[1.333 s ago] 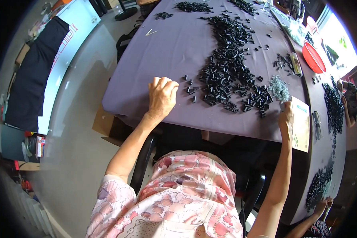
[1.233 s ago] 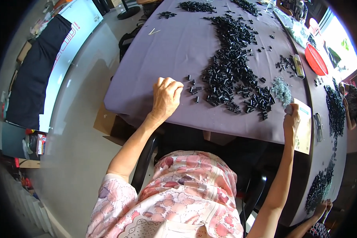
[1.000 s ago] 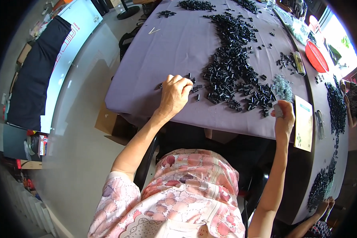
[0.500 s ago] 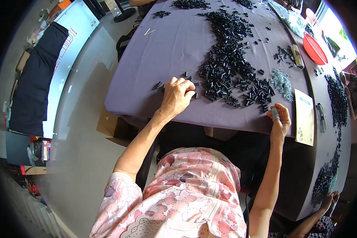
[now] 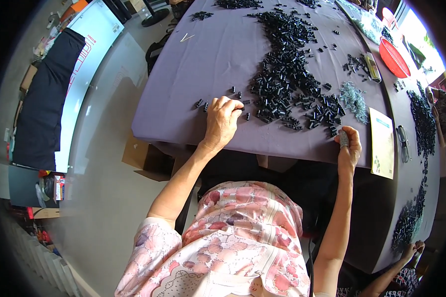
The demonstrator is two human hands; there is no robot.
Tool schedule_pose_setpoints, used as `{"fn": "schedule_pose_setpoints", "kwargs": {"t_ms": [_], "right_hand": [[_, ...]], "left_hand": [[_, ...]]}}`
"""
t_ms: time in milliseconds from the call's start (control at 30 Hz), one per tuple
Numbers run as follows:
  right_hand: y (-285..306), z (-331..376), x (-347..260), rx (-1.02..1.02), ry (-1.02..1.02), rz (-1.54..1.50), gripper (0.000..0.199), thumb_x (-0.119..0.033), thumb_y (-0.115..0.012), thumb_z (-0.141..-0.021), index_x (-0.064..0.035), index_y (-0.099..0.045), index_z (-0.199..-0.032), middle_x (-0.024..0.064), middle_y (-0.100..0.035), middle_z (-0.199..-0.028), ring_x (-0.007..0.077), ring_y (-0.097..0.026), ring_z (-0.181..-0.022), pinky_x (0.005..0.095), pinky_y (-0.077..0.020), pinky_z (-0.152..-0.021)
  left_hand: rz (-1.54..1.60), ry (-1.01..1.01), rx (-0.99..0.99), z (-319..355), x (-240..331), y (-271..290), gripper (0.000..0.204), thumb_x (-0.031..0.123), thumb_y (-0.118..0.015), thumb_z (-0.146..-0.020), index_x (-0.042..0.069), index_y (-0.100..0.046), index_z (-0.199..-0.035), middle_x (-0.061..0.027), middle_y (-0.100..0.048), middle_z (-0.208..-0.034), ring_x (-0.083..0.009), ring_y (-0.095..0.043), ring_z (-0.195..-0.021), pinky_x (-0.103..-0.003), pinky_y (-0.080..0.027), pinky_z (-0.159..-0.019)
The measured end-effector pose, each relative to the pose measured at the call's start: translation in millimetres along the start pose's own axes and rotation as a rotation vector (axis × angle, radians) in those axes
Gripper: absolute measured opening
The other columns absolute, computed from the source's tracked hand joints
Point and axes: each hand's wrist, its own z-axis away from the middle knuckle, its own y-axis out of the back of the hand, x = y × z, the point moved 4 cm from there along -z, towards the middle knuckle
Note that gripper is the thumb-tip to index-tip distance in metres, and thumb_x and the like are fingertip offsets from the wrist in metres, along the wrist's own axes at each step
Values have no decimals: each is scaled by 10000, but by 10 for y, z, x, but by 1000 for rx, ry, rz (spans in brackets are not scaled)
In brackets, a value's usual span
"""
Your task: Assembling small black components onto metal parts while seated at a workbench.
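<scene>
Small black cylindrical pieces (image 5: pixel 282 69) lie in a long heap across the purple-grey tablecloth (image 5: pixel 193 79). Left of the heap's near end, my left hand (image 5: pixel 221 123) rests with thumb and fingers pinched together. A small dark piece shows at its fingertips, and several loose black pieces (image 5: pixel 199 103) lie around it. My right hand (image 5: pixel 350 151) is at the table's near edge, just below the heap's right end. Its fingers are curled in against the thumb, and a grey wrapping covers one digit. Whatever it may hold is hidden.
Clear bluish small parts (image 5: pixel 353 101) form a pile right of the heap. Beyond lie a yellow-and-white booklet (image 5: pixel 381 143), glasses (image 5: pixel 404 143) and a red basket (image 5: pixel 394 58). Another person's hands (image 5: pixel 414 251) are at a second black heap, lower right. A cardboard box (image 5: pixel 146 156) stands below the table's left corner.
The view has shifted slightly. My left hand has moved only a little at the loose pieces, its fingers still pinched. My right hand stays curled at the table edge.
</scene>
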Motion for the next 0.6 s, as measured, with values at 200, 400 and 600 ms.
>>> {"fn": "schedule_pose_setpoints", "kwargs": {"t_ms": [200,400,600], "right_hand": [[19,-25,-35,-21,15,98,288,131,-416,-801,-30,-570,-983,3,-540,-825,86,-538,-704,210,-445,-669],[-476,299,-879,-163,126,-158,271,165,-499,-738,-1,-604,-925,19,-575,-864,116,-555,-827,220,-434,-753],[-825,495,-1031,-277,183,-103,404,201,-461,-617,-8,-596,-935,82,-605,-868,196,-601,-818,271,-476,-750]], "left_hand": [[177,43,54,-34,45,48,112,24,-619,-769,43,-614,-879,-60,-583,-843,-223,-545,-802,-334,-448,-737],[744,260,-129,-35,475,-37,102,-12,-610,-814,13,-603,-912,-27,-614,-824,-89,-568,-752,-235,-468,-687],[961,356,-284,166,879,-121,106,1,-617,-834,39,-601,-931,51,-555,-802,-14,-487,-712,-168,-414,-622]]}}
